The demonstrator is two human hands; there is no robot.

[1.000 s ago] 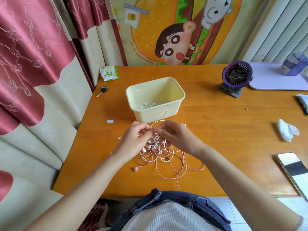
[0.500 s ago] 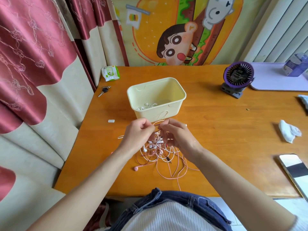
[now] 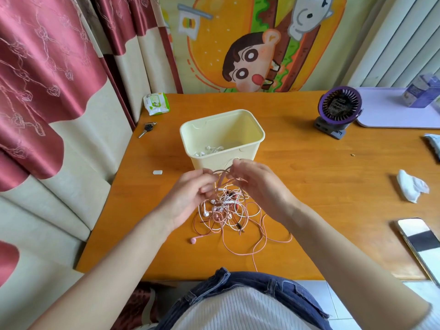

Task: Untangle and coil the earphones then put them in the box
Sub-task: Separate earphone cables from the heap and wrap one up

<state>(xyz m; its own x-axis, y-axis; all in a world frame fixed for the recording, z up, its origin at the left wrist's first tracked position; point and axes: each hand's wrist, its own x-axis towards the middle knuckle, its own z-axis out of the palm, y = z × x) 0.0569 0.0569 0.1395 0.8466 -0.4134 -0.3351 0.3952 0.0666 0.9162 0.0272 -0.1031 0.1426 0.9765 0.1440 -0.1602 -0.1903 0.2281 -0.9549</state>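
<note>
Pink earphone cable, pinched by left hand and right hand held close together above the tangle: knots may be tightened if pulled hard.

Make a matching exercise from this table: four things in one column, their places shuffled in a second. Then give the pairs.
1. keys
2. fan
3. phone
4. white earbuds

a. inside the box
b. near right, at the front edge
c. far left, by the curtain
d. far right, beside the purple tray

Pairs: 1-c, 2-d, 3-b, 4-a.
</note>
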